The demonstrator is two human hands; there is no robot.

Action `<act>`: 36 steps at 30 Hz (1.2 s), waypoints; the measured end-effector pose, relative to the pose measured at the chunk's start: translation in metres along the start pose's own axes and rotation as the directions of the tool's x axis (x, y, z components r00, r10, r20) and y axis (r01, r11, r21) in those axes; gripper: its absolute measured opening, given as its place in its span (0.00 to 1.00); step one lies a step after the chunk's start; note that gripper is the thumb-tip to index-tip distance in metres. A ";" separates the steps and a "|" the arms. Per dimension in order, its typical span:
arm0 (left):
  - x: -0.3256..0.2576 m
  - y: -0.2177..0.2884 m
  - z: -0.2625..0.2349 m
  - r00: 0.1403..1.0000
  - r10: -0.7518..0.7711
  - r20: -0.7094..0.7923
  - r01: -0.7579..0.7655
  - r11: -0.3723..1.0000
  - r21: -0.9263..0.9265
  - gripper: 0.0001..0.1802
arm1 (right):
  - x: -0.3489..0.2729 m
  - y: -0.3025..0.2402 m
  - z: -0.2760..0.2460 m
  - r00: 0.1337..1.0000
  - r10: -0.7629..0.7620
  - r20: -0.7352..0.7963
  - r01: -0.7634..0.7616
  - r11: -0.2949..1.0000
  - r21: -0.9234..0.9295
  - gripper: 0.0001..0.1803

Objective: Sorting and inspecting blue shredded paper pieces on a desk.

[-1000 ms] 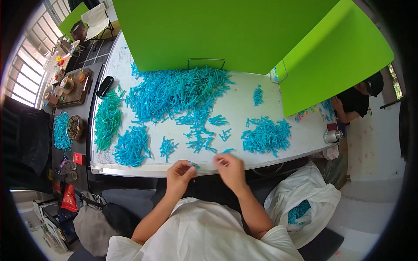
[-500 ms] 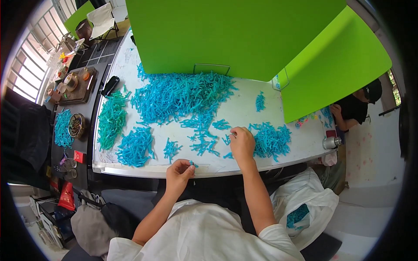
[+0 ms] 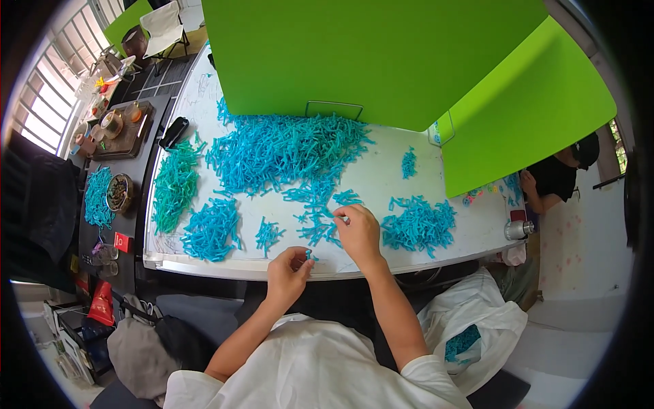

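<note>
My left hand (image 3: 289, 274) is at the table's near edge, its thumb and fingers pinched on a small blue branched plastic piece (image 3: 310, 255). Farther right and a bit farther off, my right hand (image 3: 359, 236) has its fingertips pinched together over loose blue pieces (image 3: 317, 233) on the white table (image 3: 381, 153). Whatever is in that pinch is too small to make out. Right of this hand lies a pile of blue pieces (image 3: 420, 223). A tiny cluster (image 3: 270, 234) sits beyond my left hand, with a larger blue pile (image 3: 211, 230) to its left.
A big blue heap (image 3: 279, 150) spreads below an upright green panel (image 3: 375, 54). Green pieces (image 3: 175, 183) lie at the left edge near a black object (image 3: 174, 132). A white bag (image 3: 477, 320) with more pieces stands at the lower right. Another person (image 3: 555, 176) sits far right.
My right hand has moved left, away from the right pile and over the loose pieces in the middle. My left hand has shifted slightly right, still pinching its piece.
</note>
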State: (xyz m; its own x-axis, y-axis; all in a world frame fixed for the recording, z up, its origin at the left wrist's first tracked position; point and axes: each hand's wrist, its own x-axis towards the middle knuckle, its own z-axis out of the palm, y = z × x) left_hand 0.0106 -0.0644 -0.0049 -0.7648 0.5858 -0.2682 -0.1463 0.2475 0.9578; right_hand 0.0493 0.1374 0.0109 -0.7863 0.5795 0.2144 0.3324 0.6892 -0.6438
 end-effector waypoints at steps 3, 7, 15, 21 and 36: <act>0.002 0.004 0.000 1.000 -0.024 -0.005 0.024 1.000 -0.016 0.07 | -0.001 -0.010 -0.003 0.999 0.010 0.032 -0.012 0.998 0.064 0.05; 0.004 0.007 -0.004 0.987 -0.148 0.067 0.163 0.916 -0.366 0.07 | -0.024 -0.018 -0.027 0.876 0.260 0.406 -0.413 0.839 0.354 0.04; 0.008 -0.004 -0.006 0.979 -0.163 0.121 0.198 0.892 -0.406 0.08 | -0.005 0.002 -0.017 1.000 0.003 0.013 -0.003 1.000 0.016 0.06; 0.004 -0.001 -0.011 0.970 -0.191 0.153 0.240 0.867 -0.437 0.09 | 0.007 0.013 0.000 0.983 -0.144 0.115 0.153 0.986 -0.069 0.07; 0.007 0.020 0.043 0.952 0.300 0.065 -0.302 0.876 0.375 0.11 | -0.024 0.016 -0.071 0.904 0.400 0.147 -0.403 0.689 0.603 0.05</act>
State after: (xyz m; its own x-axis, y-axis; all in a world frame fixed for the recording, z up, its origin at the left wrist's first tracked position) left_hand 0.0293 -0.0225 0.0080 -0.7310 0.6819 0.0255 0.3380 0.3293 0.8816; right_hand 0.1108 0.1651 0.0477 -0.6548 0.7359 -0.1722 0.2319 -0.0212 -0.9725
